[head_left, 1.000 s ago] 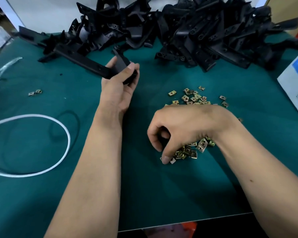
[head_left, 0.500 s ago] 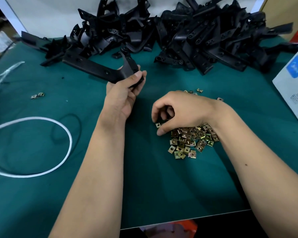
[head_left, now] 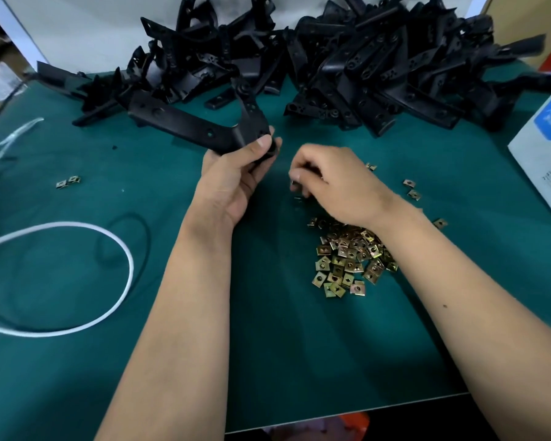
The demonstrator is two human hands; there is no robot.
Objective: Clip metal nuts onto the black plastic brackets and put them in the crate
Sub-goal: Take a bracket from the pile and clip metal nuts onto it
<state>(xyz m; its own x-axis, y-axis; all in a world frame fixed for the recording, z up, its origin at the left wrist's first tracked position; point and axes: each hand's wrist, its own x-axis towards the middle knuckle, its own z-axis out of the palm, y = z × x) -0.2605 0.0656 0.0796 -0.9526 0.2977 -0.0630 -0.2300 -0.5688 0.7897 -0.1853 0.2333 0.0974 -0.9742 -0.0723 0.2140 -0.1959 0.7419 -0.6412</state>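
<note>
My left hand (head_left: 233,179) grips a black plastic bracket (head_left: 185,122) by its bent corner and holds it above the green mat. Just to its right, my right hand (head_left: 334,183) has curled fingers that pinch a small metal nut (head_left: 295,184), blurred at the fingertips. A heap of brass-coloured metal nuts (head_left: 350,262) lies on the mat under my right wrist. A big pile of black brackets (head_left: 363,65) covers the back of the table. No crate is in view.
A white cord loop (head_left: 77,278) lies on the left of the green mat (head_left: 283,361). Two stray nuts (head_left: 68,182) sit at the far left. A white box (head_left: 544,154) stands at the right edge. A few loose nuts (head_left: 412,189) lie near it.
My right hand lifted off the nut heap with a nut and moved up and left toward the bracket. My left hand raised the bracket slightly.
</note>
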